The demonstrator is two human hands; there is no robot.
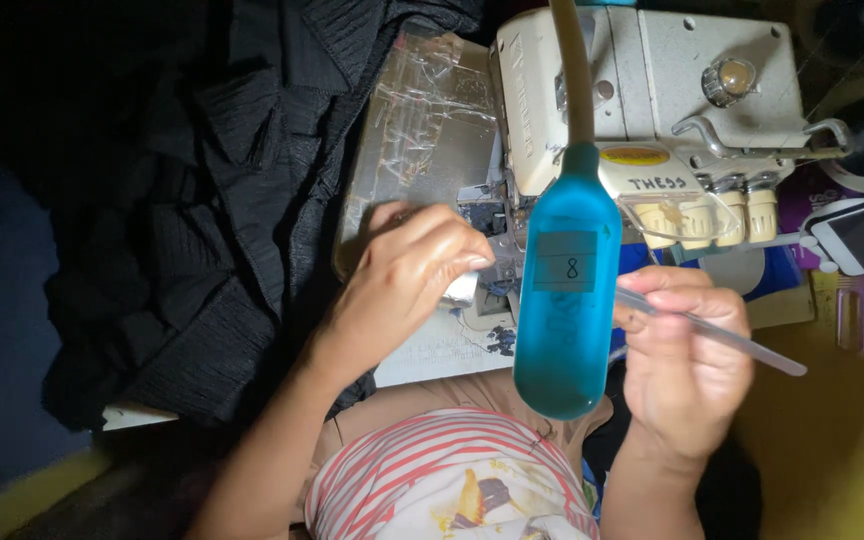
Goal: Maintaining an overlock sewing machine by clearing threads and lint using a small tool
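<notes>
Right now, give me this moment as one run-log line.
left hand: at sewing machine needle area, fingers bent | right hand: holds tweezers | black fabric: left of machine

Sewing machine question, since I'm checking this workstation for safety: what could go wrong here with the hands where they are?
The left hand rests at the needle area of the sewing machine; if it ran, fingers might get caught. The right hand pinches thin tweezers, whose tips point toward the left hand and could poke it. The blue lamp head hangs in front of the work and may block the view.
</notes>
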